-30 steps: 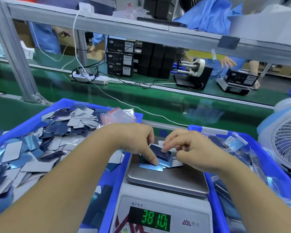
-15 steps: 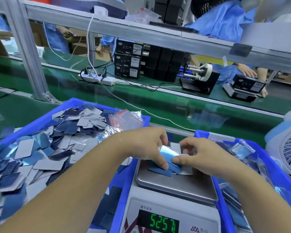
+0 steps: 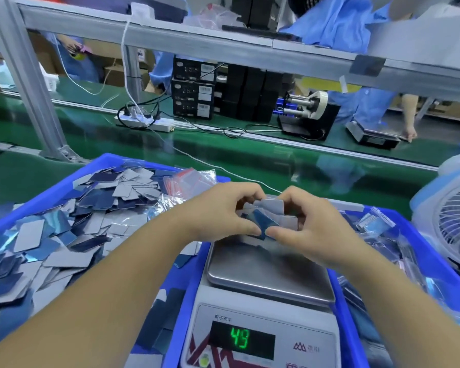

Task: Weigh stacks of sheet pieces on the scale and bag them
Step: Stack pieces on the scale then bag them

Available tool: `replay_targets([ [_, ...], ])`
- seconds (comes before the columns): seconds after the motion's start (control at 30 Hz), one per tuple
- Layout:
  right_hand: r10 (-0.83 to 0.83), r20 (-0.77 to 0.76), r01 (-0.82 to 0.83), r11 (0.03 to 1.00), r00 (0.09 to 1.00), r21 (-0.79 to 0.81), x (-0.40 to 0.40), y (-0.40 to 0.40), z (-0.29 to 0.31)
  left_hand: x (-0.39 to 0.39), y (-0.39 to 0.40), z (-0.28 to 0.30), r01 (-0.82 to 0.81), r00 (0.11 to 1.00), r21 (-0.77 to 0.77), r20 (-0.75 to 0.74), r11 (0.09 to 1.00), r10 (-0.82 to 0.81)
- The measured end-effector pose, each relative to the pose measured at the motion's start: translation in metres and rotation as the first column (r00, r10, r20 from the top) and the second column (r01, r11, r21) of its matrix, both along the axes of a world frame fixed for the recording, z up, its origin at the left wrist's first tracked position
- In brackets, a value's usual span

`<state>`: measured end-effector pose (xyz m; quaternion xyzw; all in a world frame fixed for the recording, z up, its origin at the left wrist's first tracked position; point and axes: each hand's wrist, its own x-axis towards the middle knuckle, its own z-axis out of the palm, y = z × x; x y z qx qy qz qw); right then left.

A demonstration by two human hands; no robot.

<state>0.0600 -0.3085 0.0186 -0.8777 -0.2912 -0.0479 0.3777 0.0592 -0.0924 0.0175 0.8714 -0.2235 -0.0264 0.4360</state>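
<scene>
The stack of sheet pieces (image 3: 270,217) sits at centre frame, held between both hands just above the far edge of the scale pan (image 3: 270,274); whether its lower edge touches the pan cannot be told. The left hand (image 3: 223,211) has its grip clamped on the stack's left side, thumb tip at the lower corner; the right hand (image 3: 310,221) is clamped on the right side, thumb meeting the left thumb at the stack's near corner. The pieces lie fanned and uneven — not yet squared.

The scale (image 3: 260,322) stands at lower centre between two bins; its green display (image 3: 241,338) shows "49", which suggests little or no load resting on the pan.

The left bin (image 3: 72,179) holds a large loose heap of grey and blue pieces (image 3: 64,224), with small clear bags with red strips (image 3: 189,181) at its far right corner. The right bin (image 3: 406,229) holds filled bags (image 3: 375,224).

Judgement: work is in mid-run. Some bags appear done; the stack in hand seems weighed or about to be, and is not bagged. A large heap remains — most of the job lies ahead.

Outward: a fan (image 3: 452,216) at right edge, a green conveyor (image 3: 250,155), a power strip (image 3: 146,122), black boxes (image 3: 194,91).
</scene>
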Motion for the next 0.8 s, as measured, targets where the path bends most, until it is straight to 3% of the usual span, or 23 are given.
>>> replay_targets([
  [0.1,-0.044,0.032,0.045,0.998,0.999,-0.037,0.001,0.0,0.0,0.001,-0.004,-0.004,-0.016,1.0,-0.021,-0.008,1.0,0.016],
  [0.23,-0.06,-0.043,0.051,0.978,0.997,-0.2,0.002,0.004,-0.011,-0.003,-0.013,-0.012,-0.004,0.997,0.119,-0.08,0.993,0.013],
  [0.4,-0.097,-0.024,0.093,0.987,0.995,-0.134,0.005,0.006,-0.016,-0.01,-0.023,-0.007,-0.017,0.992,0.082,-0.123,0.996,0.027],
  [0.57,-0.068,-0.033,0.068,0.998,0.997,0.009,0.005,0.007,-0.013,-0.012,-0.028,-0.006,-0.017,0.988,-0.05,-0.155,0.999,0.009],
  [0.8,-0.063,-0.036,0.06,0.996,0.997,-0.062,0.005,0.009,-0.015,-0.012,-0.028,-0.006,0.021,0.987,-0.037,-0.161,0.999,-0.027],
])
